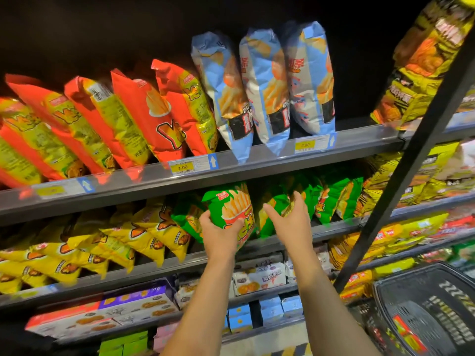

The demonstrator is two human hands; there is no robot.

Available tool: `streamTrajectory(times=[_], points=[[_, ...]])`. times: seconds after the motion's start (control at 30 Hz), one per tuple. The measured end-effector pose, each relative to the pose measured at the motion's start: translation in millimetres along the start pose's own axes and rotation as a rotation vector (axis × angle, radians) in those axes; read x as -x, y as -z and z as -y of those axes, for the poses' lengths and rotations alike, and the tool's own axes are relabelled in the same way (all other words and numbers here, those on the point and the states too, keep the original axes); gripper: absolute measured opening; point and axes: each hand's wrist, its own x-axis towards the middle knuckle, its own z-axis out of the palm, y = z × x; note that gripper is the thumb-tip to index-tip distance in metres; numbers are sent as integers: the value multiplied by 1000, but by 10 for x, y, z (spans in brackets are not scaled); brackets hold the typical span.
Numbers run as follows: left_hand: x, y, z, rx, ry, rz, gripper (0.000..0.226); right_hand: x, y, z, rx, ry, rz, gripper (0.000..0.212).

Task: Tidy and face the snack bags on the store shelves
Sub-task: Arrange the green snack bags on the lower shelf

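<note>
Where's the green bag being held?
Head view, centre: the green bag is at the second shelf down, below and right of the 3.00 price tag, gripped by the left hand.

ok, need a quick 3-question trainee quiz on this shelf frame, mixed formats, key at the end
1. True or false: the left hand grips a green fries bag.
2. The light blue bags stand on: A) the shelf above that green bag; B) the same shelf as it; C) the shelf below it.
3. Fill in: the price tag under the red bags reads ____.
Key: 1 true; 2 A; 3 3.00
</note>
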Motion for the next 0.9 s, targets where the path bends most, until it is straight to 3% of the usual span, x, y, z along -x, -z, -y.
streamTrajectory(times=[0.13,0.3,0.53,0.77,0.9], points=[[-169,-319,-34,-18,6,-115,79,-270,-192,36,112,-78,-94,99],[-359,-573,81,-39,30,-193,65,-425,-399,-43,152,-151,-135,59],[-453,-660,315,-44,61,-239,67,-422,-515,-67,130,-175,-156,47],[-468,-710,299,0,105,-317,71,-394,-360,-114,19,-116,-157,46],[-463,-754,205,18,115,-367,67,-355,-164,-76,-41,-81,-151,69]])
